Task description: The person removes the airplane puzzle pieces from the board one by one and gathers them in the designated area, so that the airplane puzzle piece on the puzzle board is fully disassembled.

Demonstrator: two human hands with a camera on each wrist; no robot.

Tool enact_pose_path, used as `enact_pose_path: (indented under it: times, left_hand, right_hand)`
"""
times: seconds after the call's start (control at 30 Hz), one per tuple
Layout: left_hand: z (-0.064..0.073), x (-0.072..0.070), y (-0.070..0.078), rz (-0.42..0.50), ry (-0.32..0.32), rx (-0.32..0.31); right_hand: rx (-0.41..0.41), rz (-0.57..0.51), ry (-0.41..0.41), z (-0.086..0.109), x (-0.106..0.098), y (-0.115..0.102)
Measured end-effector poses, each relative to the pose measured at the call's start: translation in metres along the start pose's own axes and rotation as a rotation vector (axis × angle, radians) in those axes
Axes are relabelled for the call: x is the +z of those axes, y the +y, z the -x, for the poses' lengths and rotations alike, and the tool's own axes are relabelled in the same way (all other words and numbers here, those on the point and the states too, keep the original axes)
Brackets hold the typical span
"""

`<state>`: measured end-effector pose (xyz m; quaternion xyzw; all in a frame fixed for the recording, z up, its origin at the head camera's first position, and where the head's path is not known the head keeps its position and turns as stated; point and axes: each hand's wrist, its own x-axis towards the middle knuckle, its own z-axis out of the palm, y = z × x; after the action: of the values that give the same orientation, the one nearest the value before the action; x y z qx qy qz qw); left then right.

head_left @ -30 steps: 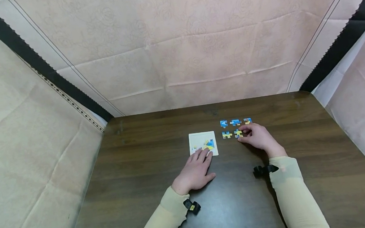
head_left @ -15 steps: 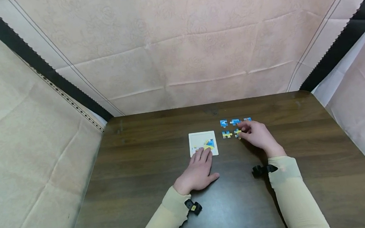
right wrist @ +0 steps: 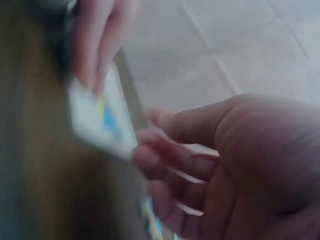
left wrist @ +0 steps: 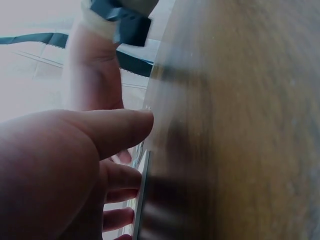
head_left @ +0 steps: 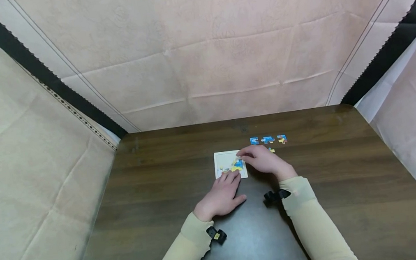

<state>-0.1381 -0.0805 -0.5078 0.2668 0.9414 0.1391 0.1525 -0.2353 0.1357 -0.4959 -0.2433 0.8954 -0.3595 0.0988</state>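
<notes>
A white puzzle tray (head_left: 222,157) lies flat on the table, its upper part bare and yellow-and-blue pieces (head_left: 238,164) showing lower down. My left hand (head_left: 219,197) rests its outstretched fingers on the tray's near edge, thumb spread to the side. Over the tray's right side is my right hand (head_left: 264,160), thumb and index fingertip slightly apart beside the picture. No piece shows between those fingertips in the right wrist view, where the tray (right wrist: 82,117) is blurred. A yellow puzzle piece (head_left: 271,151) peeks out from behind the right hand.
Three loose blue puzzle pieces, a left one (head_left: 254,140), a middle one (head_left: 268,139) and a right one (head_left: 282,139), form a row beyond the right hand. The wooden table (head_left: 154,192) ends at a pale cloth backdrop (head_left: 217,71).
My right hand has moved left from the loose pieces to the tray, uncovering the right-hand piece of the back row. The left hand stays on the tray with only a slight shift.
</notes>
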Motion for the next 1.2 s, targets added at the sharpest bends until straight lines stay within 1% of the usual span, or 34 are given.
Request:
enact_pose_path:
  times: [0.07,0.13,0.3,0.47,0.7,0.9,1.2]
  left_hand:
    - [0.000,0.001,-0.002,-0.004,0.001,0.003]
    - [0.000,0.002,-0.003,-0.004,0.004,0.010]
    - [0.000,0.004,-0.004,-0.010,0.007,0.023]
    - [0.001,0.003,-0.002,-0.046,0.018,0.017]
    - [0.000,0.006,0.000,-0.082,0.009,0.018]
    - [0.002,0.003,0.004,-0.118,0.008,0.010]
    - [0.002,0.006,0.002,-0.113,0.009,0.012]
  right_hand:
    - [0.000,-0.018,-0.024,-0.005,0.003,-0.006]
    - [0.017,-0.025,-0.033,-0.009,0.006,-0.010]
    - [0.043,0.025,-0.040,-0.013,0.012,-0.007]
    - [0.040,0.051,-0.032,-0.014,0.014,-0.004]
    - [0.080,0.078,-0.037,-0.015,0.018,-0.001]
    - [0.083,0.083,-0.034,-0.013,0.019,-0.004]
    - [0.083,0.076,-0.039,-0.012,0.021,-0.004]
